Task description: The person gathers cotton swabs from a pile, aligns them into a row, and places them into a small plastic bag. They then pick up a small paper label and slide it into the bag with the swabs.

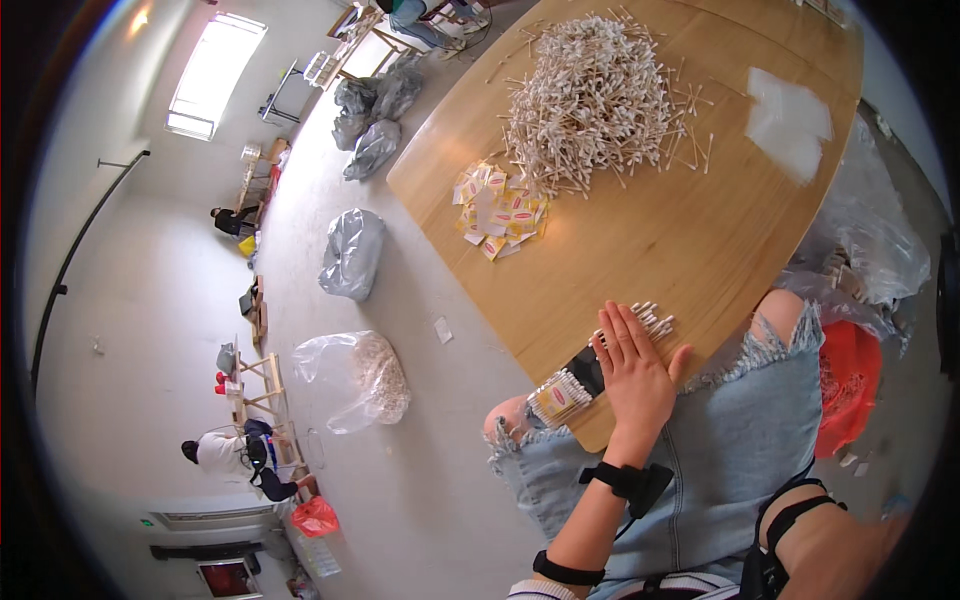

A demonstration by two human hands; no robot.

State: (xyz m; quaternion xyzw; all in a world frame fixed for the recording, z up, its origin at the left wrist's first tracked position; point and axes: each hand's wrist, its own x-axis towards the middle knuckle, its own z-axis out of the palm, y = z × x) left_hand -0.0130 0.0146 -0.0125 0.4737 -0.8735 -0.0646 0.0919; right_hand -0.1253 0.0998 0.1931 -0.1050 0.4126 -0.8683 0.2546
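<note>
My left hand (638, 375) lies palm down near the table's front corner, its fingers stretched out and pressed together. Beneath its fingers a small row of cotton swabs (655, 320) sticks out on the far side. Just left of the hand sits a flat black piece (585, 371), partly covered. Beside that, at the table edge, is a packed row of cotton swabs with a yellow-and-white card (558, 399) on it. My right forearm (815, 535), with a black strap, reaches toward the lower right; the right hand is dark and blurred there, its fingers not readable.
A large heap of loose cotton swabs (590, 100) covers the far table (640, 240). Small yellow cards (500, 212) lie in a pile, and clear plastic sheets (788, 122) at right. Bags (352, 255) stand on the floor; a red bag (848, 385) is beside my knee. Other people work farther off.
</note>
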